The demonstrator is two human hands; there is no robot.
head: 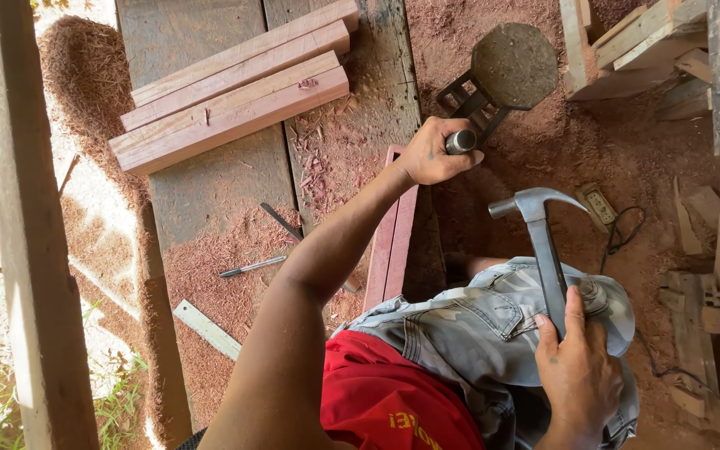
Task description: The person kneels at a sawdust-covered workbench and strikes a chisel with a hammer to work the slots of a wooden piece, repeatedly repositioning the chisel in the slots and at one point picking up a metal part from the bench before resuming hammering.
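Observation:
My left hand [428, 153] is closed around the metal handle of a chisel [461, 141], held upright over a reddish wooden piece [392, 229] that lies along the edge of the plank bench. My right hand [577, 367] grips the shaft of a steel claw hammer [538, 218], its head raised level a short way right of the chisel, apart from it. My lap in grey shorts and a red shirt fills the bottom middle.
Several reddish wood battens [235, 87] are stacked on the plank bench [210, 183]. A pen [252, 267] and a metal ruler [207, 329] lie in sawdust. A small octagonal stool [510, 67], a power strip [597, 204] and scrap timber [652, 42] sit on the dirt floor.

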